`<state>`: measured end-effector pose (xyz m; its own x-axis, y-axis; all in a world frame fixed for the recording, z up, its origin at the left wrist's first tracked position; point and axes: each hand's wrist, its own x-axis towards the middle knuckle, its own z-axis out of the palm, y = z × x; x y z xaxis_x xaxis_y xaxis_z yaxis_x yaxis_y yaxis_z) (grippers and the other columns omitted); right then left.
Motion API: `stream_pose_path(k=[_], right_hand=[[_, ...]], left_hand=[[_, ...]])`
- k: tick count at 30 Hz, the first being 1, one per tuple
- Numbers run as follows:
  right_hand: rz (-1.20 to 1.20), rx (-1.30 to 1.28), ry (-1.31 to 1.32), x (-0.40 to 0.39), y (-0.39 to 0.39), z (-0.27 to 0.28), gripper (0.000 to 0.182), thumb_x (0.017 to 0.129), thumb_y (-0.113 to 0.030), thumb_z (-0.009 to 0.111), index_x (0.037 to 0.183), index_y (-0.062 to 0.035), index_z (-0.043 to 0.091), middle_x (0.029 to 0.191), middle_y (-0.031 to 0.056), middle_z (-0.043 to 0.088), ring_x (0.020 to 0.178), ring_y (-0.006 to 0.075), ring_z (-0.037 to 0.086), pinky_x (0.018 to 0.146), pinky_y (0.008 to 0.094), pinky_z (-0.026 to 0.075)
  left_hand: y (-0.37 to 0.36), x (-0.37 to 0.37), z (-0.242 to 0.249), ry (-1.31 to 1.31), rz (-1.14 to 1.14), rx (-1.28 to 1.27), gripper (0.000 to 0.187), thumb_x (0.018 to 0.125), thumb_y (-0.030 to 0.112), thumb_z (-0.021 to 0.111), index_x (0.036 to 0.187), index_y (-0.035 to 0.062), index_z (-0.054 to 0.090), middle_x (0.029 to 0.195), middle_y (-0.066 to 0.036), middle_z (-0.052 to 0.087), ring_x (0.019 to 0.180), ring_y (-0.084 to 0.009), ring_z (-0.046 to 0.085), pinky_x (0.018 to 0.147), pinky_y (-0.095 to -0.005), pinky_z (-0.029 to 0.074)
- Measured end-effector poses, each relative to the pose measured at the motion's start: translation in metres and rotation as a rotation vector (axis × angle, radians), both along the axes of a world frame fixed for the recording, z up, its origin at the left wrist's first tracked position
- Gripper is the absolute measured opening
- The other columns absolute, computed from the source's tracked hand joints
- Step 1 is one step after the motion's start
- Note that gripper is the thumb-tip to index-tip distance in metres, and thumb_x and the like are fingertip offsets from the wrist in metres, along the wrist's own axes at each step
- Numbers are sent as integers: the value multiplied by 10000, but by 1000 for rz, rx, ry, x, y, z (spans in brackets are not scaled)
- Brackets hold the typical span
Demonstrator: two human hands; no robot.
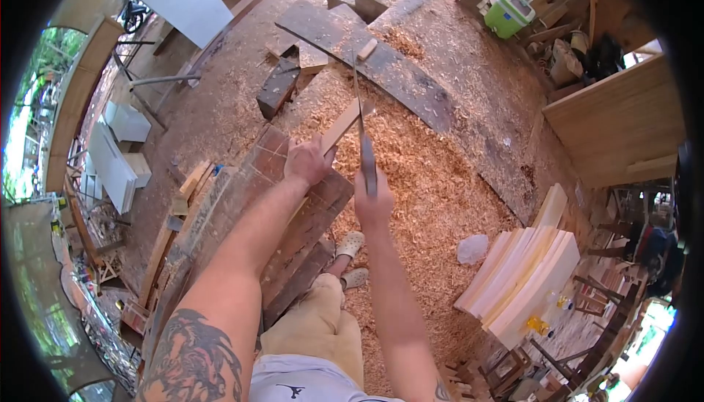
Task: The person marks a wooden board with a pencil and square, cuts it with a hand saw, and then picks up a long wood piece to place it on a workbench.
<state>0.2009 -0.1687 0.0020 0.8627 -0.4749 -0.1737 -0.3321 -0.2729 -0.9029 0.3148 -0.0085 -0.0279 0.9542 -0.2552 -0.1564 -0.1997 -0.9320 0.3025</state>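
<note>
My right hand (375, 203) is wrapped round the handle of a handsaw (369, 167), whose thin blade points away from me. The blade stands edge-on across the far end of a light wooden strip (342, 126). My left hand (306, 161) is closed on that strip and presses it at the edge of a worn, dark wooden workbench (268, 154). The strip's end juts out past the bench over the shavings. Part of the strip is hidden under my left hand.
Wood shavings (433, 175) cover the floor around my feet. Planed boards (517, 274) are stacked at the right, with a yellow bottle (539, 326) close by. A long dark plank (411, 83) lies ahead. A green cooler (509, 14) stands at the far right.
</note>
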Motion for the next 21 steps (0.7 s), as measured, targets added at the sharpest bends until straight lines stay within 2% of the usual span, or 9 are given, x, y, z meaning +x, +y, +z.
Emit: stream_pose_path(k=[2,3,5,11,13,15,17,20,21], right_hand=[[-26,-134,140,50,-4,-55,378,951,-321,742,1235,-74,705,818,172,739,765,373,741,683,444,568],[-65,-115,51,49,-5,-48,386,945,-319,750,1237,-71,703,820,171,740,761,367,741,685,446,567],[-99,-116,-94,0,-21,-25,404,934,-316,767,1243,-64,698,825,169,741,755,357,742,689,449,565],[-104,-35,200,-196,-66,-15,407,927,-292,769,1244,-47,695,908,159,744,817,299,738,748,426,565],[-122,-52,430,-269,-86,-24,418,913,-313,778,1221,-41,701,898,150,739,836,289,734,774,420,564],[-126,-90,543,-326,-99,-10,347,926,-278,771,1128,-7,695,893,103,731,795,227,691,748,400,552],[-146,-218,652,-391,-111,-19,400,895,-330,793,1115,-5,713,912,133,741,837,257,713,777,418,557],[-232,-96,763,-425,-121,20,434,872,-361,806,1108,-6,725,905,149,743,844,269,726,781,424,561],[-266,-149,789,-430,-123,24,438,868,-360,807,1113,-6,725,891,144,742,833,268,725,778,424,563]], left_hand=[[-1,-6,-2,-1,6,13,477,1028,491,566,1158,32,594,894,-223,770,908,-382,766,1124,-543,391],[1,3,-1,-10,-4,22,474,1025,489,571,1153,33,596,893,-221,771,906,-380,767,1117,-543,396],[-1,4,-2,-23,5,-3,474,1017,489,582,1150,34,599,896,-222,771,907,-378,767,1119,-540,394],[0,0,-1,-1,29,-33,446,998,467,599,1148,47,602,902,-214,773,916,-380,764,1131,-537,389],[-1,1,2,12,37,-25,437,996,460,600,1149,51,607,907,-212,773,926,-378,762,1135,-533,386],[-1,1,2,24,41,0,432,995,456,598,1152,54,613,912,-212,773,938,-375,761,1137,-525,385],[-1,0,1,12,45,-18,444,994,462,599,1163,51,614,915,-212,773,944,-372,760,1136,-519,385],[0,0,3,7,38,-34,465,994,472,601,1181,47,614,917,-211,774,944,-370,760,1136,-511,385],[-1,1,4,8,35,-38,472,995,476,602,1188,46,614,917,-210,774,943,-370,760,1136,-508,385]])
